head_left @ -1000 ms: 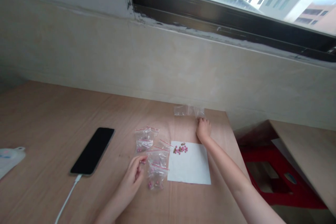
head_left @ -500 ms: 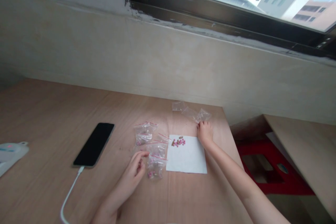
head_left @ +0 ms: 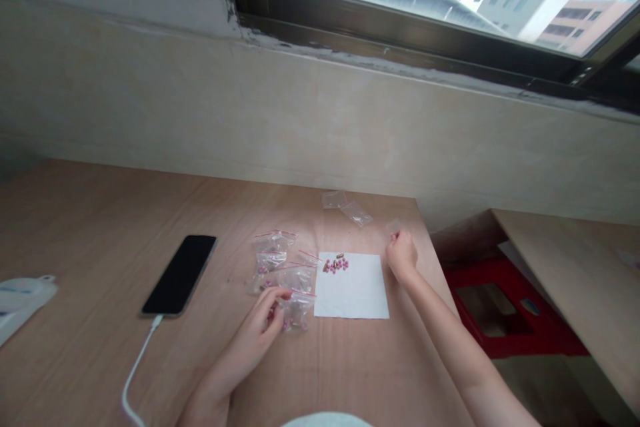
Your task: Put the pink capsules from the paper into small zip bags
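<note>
My left hand [head_left: 264, 319] rests over the left edge of the filled zip bags, its fingers loosely bent and the thumb apart from the index finger. Its fingertips overlap a clear zip bag [head_left: 299, 310] with pink pills inside; whether they press on it I cannot tell. My right hand [head_left: 401, 255] is closed on a small clear plastic bag [head_left: 393, 226], pinched beyond the paper's top right corner. Between the hands lies a square white paper [head_left: 353, 297]. Pink round pills [head_left: 341, 265] and a few brown capsules [head_left: 326, 267] are heaped near its upper left.
Two flat clear bags [head_left: 356, 213] lie at the table's back edge. More filled zip bags [head_left: 273, 250] sit left of the paper. A black phone [head_left: 180, 275] with a white cable [head_left: 134, 363] lies further left. A red object [head_left: 515, 307] stands beyond the table's right edge.
My right hand has drawn one clear bag away from the others, moving slightly right. My left hand has shifted a little over the lower zip bag. The view has tilted slightly.
</note>
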A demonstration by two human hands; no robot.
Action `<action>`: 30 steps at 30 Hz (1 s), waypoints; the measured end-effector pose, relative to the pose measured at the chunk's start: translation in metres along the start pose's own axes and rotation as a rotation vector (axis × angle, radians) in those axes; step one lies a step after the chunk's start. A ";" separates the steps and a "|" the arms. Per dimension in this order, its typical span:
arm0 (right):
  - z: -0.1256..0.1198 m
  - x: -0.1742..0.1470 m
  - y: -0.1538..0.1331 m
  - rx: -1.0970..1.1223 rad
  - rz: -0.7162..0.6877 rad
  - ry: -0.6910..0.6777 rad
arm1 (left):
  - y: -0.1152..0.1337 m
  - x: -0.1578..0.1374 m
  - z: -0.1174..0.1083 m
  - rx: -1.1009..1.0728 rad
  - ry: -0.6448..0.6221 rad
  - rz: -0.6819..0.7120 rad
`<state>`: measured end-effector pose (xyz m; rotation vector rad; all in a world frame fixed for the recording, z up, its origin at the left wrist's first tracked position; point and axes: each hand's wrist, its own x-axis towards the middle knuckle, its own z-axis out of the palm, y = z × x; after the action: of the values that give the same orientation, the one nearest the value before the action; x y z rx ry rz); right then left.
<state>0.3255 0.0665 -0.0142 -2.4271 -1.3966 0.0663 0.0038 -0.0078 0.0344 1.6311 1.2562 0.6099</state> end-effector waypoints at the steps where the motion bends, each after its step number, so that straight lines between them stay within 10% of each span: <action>1: -0.011 -0.006 0.002 0.038 0.022 0.022 | 0.006 -0.001 0.000 -0.011 -0.028 -0.002; 5: -0.045 -0.063 -0.005 0.558 0.030 0.014 | 0.036 0.000 0.011 -0.100 -0.207 0.005; 11: -0.039 -0.162 -0.056 1.320 0.146 -0.583 | 0.047 0.007 0.044 -0.158 -0.279 -0.011; 19: -0.031 -0.172 -0.068 1.333 0.053 -0.931 | 0.020 0.002 0.038 -0.095 -0.349 -0.035; 30: -0.027 -0.172 -0.062 1.122 0.011 -0.898 | 0.023 0.011 0.031 -0.079 -0.299 -0.039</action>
<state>0.1913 -0.0577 0.0086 -1.4119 -1.0892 1.6006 0.0438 -0.0099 0.0404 1.5620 1.0294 0.3701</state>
